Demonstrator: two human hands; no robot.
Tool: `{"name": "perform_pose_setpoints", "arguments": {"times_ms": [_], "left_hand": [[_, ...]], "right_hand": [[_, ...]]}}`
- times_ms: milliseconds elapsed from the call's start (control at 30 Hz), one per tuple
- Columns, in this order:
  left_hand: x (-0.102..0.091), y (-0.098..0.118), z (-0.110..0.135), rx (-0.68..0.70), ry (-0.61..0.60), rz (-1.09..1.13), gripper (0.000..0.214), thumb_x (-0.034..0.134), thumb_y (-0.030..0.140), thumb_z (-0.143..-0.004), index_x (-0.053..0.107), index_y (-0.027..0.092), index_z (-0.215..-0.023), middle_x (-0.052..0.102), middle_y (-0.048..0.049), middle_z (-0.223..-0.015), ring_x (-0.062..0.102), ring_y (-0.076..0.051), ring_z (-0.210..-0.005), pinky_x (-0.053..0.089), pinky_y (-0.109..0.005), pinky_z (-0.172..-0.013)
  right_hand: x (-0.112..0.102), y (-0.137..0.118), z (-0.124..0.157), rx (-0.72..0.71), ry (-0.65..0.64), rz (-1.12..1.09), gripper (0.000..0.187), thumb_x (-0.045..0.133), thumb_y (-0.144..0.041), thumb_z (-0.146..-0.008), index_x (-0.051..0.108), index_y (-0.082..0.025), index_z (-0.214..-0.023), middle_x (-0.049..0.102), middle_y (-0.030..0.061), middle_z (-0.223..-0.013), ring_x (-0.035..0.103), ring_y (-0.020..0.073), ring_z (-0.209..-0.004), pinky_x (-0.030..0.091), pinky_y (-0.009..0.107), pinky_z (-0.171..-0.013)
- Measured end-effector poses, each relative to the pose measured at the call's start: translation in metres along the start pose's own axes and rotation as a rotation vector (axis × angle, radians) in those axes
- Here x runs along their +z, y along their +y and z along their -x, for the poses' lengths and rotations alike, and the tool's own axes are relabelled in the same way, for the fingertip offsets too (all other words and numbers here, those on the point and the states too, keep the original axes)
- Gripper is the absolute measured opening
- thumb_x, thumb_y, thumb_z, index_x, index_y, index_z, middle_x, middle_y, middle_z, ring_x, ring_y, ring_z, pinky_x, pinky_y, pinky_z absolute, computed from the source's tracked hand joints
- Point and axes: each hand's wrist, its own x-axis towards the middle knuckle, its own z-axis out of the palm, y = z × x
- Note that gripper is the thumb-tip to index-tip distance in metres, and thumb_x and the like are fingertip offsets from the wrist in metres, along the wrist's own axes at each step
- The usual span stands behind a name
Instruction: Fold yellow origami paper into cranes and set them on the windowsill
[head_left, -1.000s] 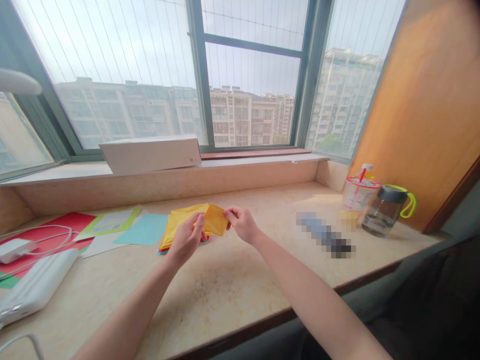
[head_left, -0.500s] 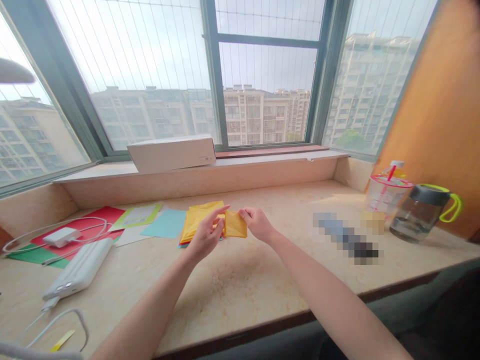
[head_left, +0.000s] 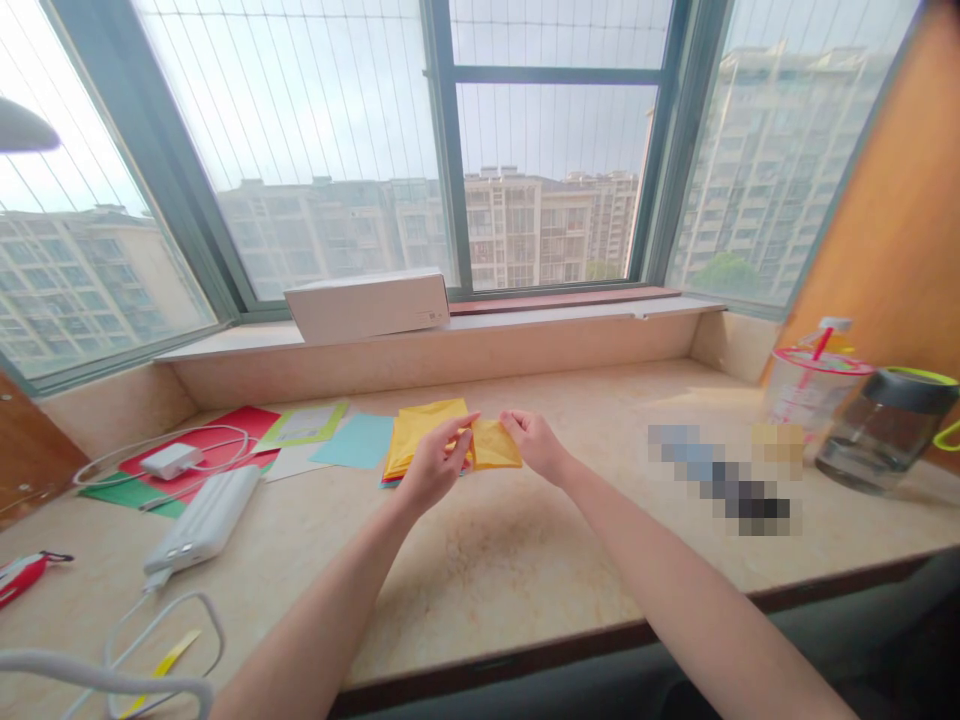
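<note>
Both hands hold a small folded yellow paper [head_left: 496, 444] just above the beige stone counter [head_left: 480, 570]. My left hand [head_left: 437, 462] pinches its left edge with thumb and fingers. My right hand [head_left: 537, 444] grips its right edge. Right behind the folded piece lies a stack of yellow paper sheets [head_left: 417, 433], with other coloured sheets peeking out beneath it.
To the left lie a light blue sheet [head_left: 355, 441], a green-edged sheet [head_left: 306, 425], red paper [head_left: 225, 430] with a white charger [head_left: 171, 460], and a white power bank [head_left: 204, 519]. A white box [head_left: 369, 304] sits on the sill. Two cups [head_left: 847, 400] stand at right.
The view has shifted, so everything sits further right in the picture. My hands keep hold of the folded yellow paper, which now lies flatter between them.
</note>
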Motion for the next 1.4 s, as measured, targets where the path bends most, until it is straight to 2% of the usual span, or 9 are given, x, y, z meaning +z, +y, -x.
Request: {"name": "perform_pose_setpoints", "arguments": {"times_ms": [200, 500, 667, 800, 933, 1100, 1233, 1300, 1400], "left_hand": [[-0.001, -0.005, -0.001, 0.099, 0.034, -0.147, 0.039, 0.044, 0.034, -0.092, 0.065, 0.015, -0.119, 0.067, -0.0131, -0.114, 0.067, -0.02, -0.087, 0.058, -0.029, -0.066], [-0.003, 0.005, 0.001, 0.105, 0.041, -0.105, 0.026, 0.055, 0.026, -0.082, 0.073, 0.02, -0.099, 0.069, -0.0091, -0.1, 0.064, -0.018, -0.08, 0.054, -0.024, -0.061], [-0.004, -0.008, -0.002, -0.026, 0.085, -0.031, 0.027, 0.057, 0.04, -0.083, 0.072, 0.018, -0.08, 0.068, -0.0048, -0.071, 0.064, -0.02, -0.067, 0.051, -0.025, -0.055], [-0.006, -0.015, -0.004, -0.059, 0.084, -0.03, 0.028, 0.058, 0.042, -0.082, 0.069, 0.018, -0.075, 0.065, -0.0024, -0.063, 0.062, -0.018, -0.058, 0.048, -0.025, -0.049], [-0.003, -0.015, -0.005, -0.091, 0.043, -0.014, 0.028, 0.056, 0.041, -0.083, 0.068, 0.015, -0.085, 0.063, -0.0014, -0.062, 0.058, -0.014, -0.049, 0.044, -0.021, -0.043], [-0.001, -0.011, -0.006, -0.174, 0.099, 0.153, 0.036, 0.059, 0.037, -0.08, 0.062, 0.014, -0.108, 0.062, 0.001, -0.061, 0.055, -0.011, -0.041, 0.043, -0.019, -0.039], [-0.006, -0.009, -0.009, -0.251, 0.269, 0.27, 0.034, 0.062, 0.04, -0.08, 0.057, 0.016, -0.104, 0.065, 0.0003, -0.069, 0.059, -0.01, -0.043, 0.047, -0.019, -0.041], [-0.008, -0.007, -0.009, -0.276, 0.327, 0.325, 0.034, 0.063, 0.041, -0.079, 0.054, 0.017, -0.102, 0.066, -0.0005, -0.072, 0.063, -0.011, -0.047, 0.048, -0.019, -0.043], [-0.008, -0.004, -0.008, -0.302, 0.316, 0.382, 0.035, 0.065, 0.041, -0.079, 0.054, 0.017, -0.103, 0.069, -0.0026, -0.08, 0.068, -0.013, -0.054, 0.05, -0.019, -0.046]], "right_hand": [[0.0, -0.003, 0.001, 0.011, 0.011, 0.008, 0.047, 0.054, -0.065, -0.079, 0.053, -0.018, -0.068, 0.054, -0.002, -0.06, 0.046, 0.0116, -0.052, 0.036, 0.024, -0.049], [0.003, -0.005, 0.005, 0.008, -0.043, 0.059, 0.048, 0.055, -0.063, -0.08, 0.061, -0.015, -0.07, 0.057, -0.0011, -0.059, 0.047, 0.0116, -0.051, 0.033, 0.024, -0.048], [-0.001, -0.006, 0.002, -0.108, 0.112, 0.143, 0.05, 0.048, -0.06, -0.088, 0.068, -0.014, -0.087, 0.071, 0.0071, -0.082, 0.062, 0.0186, -0.074, 0.045, 0.028, -0.066], [-0.003, -0.012, 0.005, -0.242, 0.232, 0.229, 0.045, 0.047, -0.053, -0.091, 0.066, -0.016, -0.107, 0.071, 0.0118, -0.107, 0.063, 0.0227, -0.096, 0.046, 0.035, -0.083], [-0.001, -0.016, 0.008, -0.335, 0.18, 0.259, 0.04, 0.05, -0.048, -0.092, 0.061, -0.018, -0.118, 0.066, 0.0117, -0.12, 0.06, 0.0231, -0.108, 0.045, 0.037, -0.09], [-0.001, -0.017, 0.01, -0.428, 0.244, 0.333, 0.035, 0.05, -0.027, -0.09, 0.056, -0.022, -0.124, 0.058, 0.0112, -0.127, 0.056, 0.0234, -0.112, 0.047, 0.04, -0.093], [-0.001, -0.016, 0.015, -0.569, 0.1, 0.467, 0.055, 0.045, -0.002, -0.078, 0.059, -0.028, -0.124, 0.048, 0.0074, -0.138, 0.046, 0.0229, -0.127, 0.037, 0.045, -0.108], [0.002, -0.012, 0.016, -0.578, 0.023, 0.514, 0.062, 0.046, 0.001, -0.077, 0.057, -0.031, -0.128, 0.041, 0.0066, -0.145, 0.045, 0.0228, -0.129, 0.036, 0.046, -0.11], [0.005, -0.006, 0.016, -0.582, -0.047, 0.592, 0.054, 0.057, -0.006, -0.081, 0.058, -0.032, -0.128, 0.033, 0.0075, -0.151, 0.039, 0.0256, -0.135, 0.036, 0.048, -0.11]]}}
